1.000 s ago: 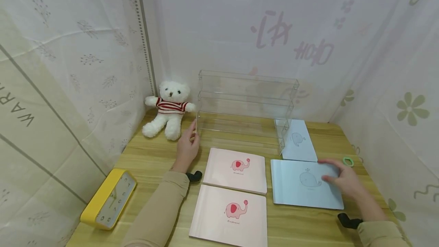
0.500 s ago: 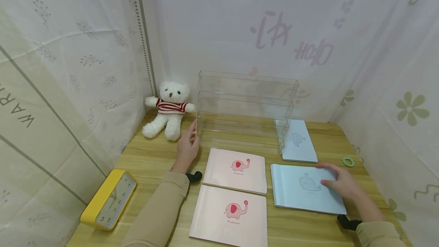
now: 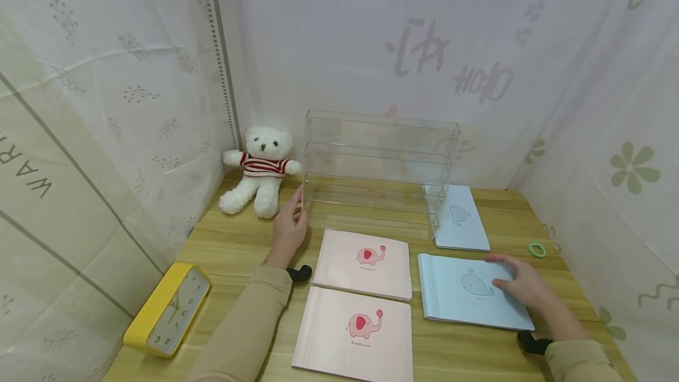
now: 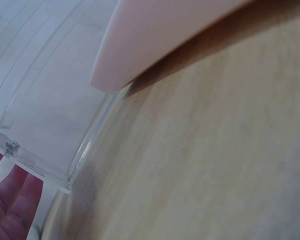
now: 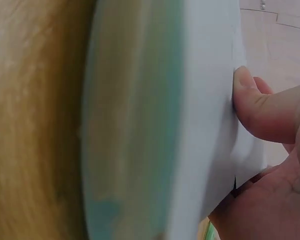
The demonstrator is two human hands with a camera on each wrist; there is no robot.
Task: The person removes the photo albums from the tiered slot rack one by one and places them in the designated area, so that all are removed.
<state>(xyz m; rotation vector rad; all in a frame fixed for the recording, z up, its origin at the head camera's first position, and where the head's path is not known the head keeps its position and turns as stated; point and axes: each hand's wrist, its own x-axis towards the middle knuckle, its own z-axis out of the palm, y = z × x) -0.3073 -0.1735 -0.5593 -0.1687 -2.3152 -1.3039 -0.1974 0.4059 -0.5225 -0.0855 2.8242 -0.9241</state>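
Observation:
My left hand touches the left side of a clear acrylic tiered rack. In the left wrist view, its fingers lie along the outer wall, low down. My right hand rests on a pale blue whale notebook, thumb on the cover and forefinger at its far edge. From the right wrist, the thumb presses on the whitish cover. Another whale notebook lies beyond, partly behind the rack's right end. Two pink elephant notebooks lie one in front of the other.
A white teddy bear in a striped sweater sits left of the rack. A yellow clock stands at the front left. Near the right edge lies a green ring. Patterned curtains enclose the wooden table.
The nearer whale notebook has slid slightly toward me under my right hand, opening a gap to the farther one. My left hand has stayed at the rack.

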